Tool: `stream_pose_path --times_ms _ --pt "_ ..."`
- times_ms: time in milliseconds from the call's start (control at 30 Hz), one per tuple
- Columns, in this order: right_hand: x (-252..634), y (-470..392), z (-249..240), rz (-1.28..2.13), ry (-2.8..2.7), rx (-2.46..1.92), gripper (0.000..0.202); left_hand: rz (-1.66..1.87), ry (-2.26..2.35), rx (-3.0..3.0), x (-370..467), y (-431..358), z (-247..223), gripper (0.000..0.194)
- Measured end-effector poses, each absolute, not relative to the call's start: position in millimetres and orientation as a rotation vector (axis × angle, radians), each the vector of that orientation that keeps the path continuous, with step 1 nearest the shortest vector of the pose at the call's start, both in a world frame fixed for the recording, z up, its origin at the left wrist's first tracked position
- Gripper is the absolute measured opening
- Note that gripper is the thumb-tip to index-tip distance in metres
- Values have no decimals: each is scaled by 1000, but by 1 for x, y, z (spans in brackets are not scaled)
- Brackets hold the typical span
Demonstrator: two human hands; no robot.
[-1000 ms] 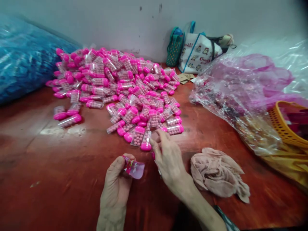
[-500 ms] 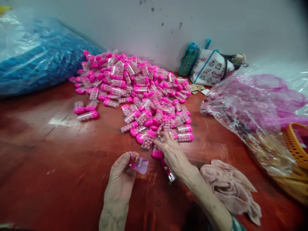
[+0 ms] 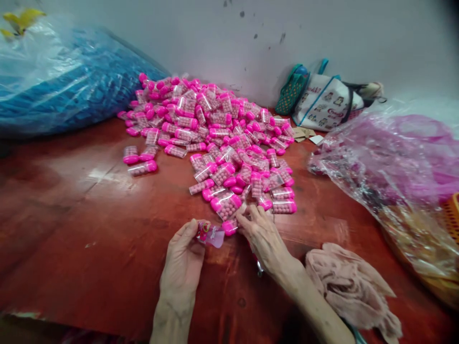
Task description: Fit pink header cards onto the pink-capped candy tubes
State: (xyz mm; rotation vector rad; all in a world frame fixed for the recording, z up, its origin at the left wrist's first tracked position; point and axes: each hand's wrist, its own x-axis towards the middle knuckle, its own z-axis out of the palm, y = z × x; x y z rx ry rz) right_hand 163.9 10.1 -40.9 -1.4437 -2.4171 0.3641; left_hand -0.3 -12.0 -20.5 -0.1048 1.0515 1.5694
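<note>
Between the thumb and fingers of my left hand (image 3: 184, 248) is a small see-through purple plastic sleeve (image 3: 211, 235) with red and white print. My right hand (image 3: 263, 234) is closed at the near edge of the pile, its fingertips on a small clear container with a bright pink cap (image 3: 230, 227). That cap points toward the sleeve, a short way apart from it. Beneath my right palm a shiny red and silver thing (image 3: 259, 267) shows in part; its kind is hidden. Ahead lies a heap of pink-capped containers (image 3: 222, 119) filled with small pink balls.
On the left leans a big clear bag of blue pieces (image 3: 71, 81). To the right lie a crumpled beige cloth (image 3: 351, 286) and clear and purple plastic bags (image 3: 387, 162) by an orange basket (image 3: 452, 217). A white printed tote (image 3: 326, 102) stands against the wall.
My right hand has drawn a pink-capped container slightly toward my left hand, and its cap now points left. The sleeve stays in my left hand. The whole view has shifted a little.
</note>
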Motion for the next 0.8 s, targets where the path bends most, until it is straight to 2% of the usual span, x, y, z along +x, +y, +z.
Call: stream_pose_path --times_ms 167,367,500,800 --pt "160 1 -31 435 -2268 -1474 15 1575 1072 -101 -2 -13 -23 30" --pt "166 -32 -5 1126 -1660 -1431 17 1602 1092 61 -2 -17 -29 4" --pt "162 -44 4 1505 -1434 -1281 26 1642 1110 183 0 -18 -29 14" --pt "153 -52 -2 1837 -1136 -1119 27 1657 1114 370 6 -24 -27 12"
